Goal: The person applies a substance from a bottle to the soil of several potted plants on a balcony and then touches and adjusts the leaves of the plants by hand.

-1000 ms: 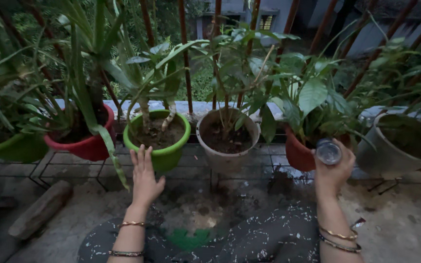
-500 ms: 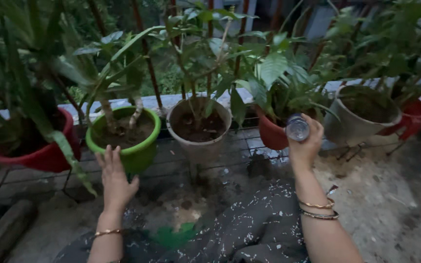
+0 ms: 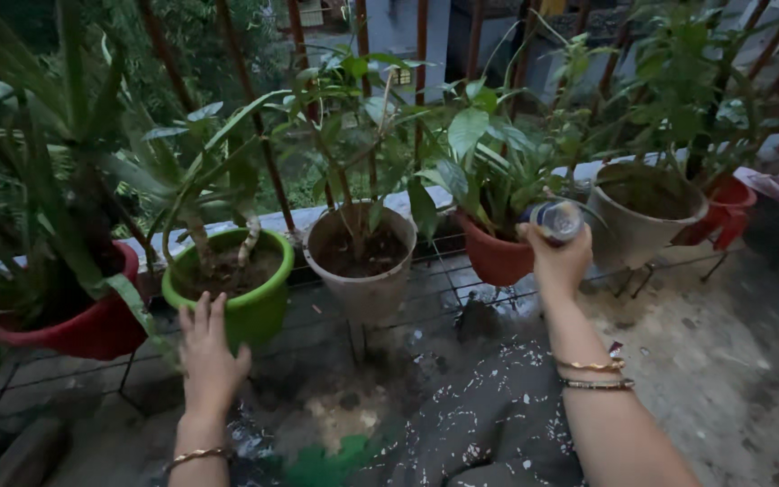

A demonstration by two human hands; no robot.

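Bottle: plainly, I see a small clear plastic bottle [image 3: 554, 219] gripped in my right hand [image 3: 559, 257], far right, beside the terracotta pot [image 3: 496, 257].
Handling: I judge it light, smooth, possibly wet; grip round its body.
Right arm: raised, forearm extended, fingers clenched round it.
Left hand [image 3: 209, 352]: released, fingers spread, near the green pot [image 3: 250, 307].

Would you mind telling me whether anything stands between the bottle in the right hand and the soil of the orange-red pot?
Yes: the plant's own broad green leaves overhang the orange-red pot, between the clear bottle in the right hand and the soil, which is hidden. No other object intervenes.
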